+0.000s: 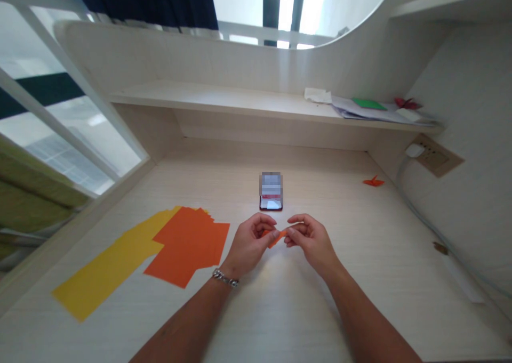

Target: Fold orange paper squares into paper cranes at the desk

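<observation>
A small folded piece of orange paper [273, 240] is held between my two hands above the desk. My left hand [250, 243], with a chain bracelet at the wrist, pinches its left part between thumb and fingers. The right end is pinched by the fingertips of my right hand [310, 238]. Much of the paper is covered by my fingers, so its full shape cannot be made out. Just beyond my hands lies a phone [271, 192] with its screen lit and partly blurred.
Fanned orange sheets [192, 245] overlap yellow sheets [108, 267] on the left. An orange folded paper figure [374, 182] lies at the back right, near a cable [416, 211] running from a wall socket [436, 155]. Papers [376, 111] rest on the shelf [240, 101].
</observation>
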Tool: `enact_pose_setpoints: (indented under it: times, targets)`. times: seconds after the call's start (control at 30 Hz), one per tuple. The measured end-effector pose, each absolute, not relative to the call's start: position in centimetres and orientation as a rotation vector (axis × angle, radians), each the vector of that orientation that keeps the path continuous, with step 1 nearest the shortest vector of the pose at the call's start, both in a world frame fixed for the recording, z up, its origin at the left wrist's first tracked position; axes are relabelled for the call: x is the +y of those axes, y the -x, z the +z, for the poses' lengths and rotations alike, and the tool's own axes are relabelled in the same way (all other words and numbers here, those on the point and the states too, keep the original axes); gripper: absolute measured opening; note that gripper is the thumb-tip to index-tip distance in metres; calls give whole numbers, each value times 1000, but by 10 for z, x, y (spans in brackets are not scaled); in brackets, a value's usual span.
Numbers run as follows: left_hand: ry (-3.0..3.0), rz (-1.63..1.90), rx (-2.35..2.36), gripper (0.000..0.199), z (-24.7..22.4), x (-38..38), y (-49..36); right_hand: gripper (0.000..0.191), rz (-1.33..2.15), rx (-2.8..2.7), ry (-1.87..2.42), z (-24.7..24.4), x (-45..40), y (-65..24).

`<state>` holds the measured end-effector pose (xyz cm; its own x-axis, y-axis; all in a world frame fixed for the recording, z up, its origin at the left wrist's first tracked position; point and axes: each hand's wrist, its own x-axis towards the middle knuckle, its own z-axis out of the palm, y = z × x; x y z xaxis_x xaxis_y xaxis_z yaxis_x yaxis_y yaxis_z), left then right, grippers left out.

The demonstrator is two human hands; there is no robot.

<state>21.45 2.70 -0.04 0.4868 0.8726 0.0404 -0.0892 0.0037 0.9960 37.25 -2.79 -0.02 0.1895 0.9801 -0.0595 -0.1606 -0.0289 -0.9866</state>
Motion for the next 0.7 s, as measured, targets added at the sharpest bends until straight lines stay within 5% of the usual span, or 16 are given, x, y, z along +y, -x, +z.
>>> enact_pose_setpoints:
  times: [0.7]
  targets:
    - [-1345, 904, 762, 23, -1, 24, -217, 15, 1056, -1218, 1352, -5, -28, -371]
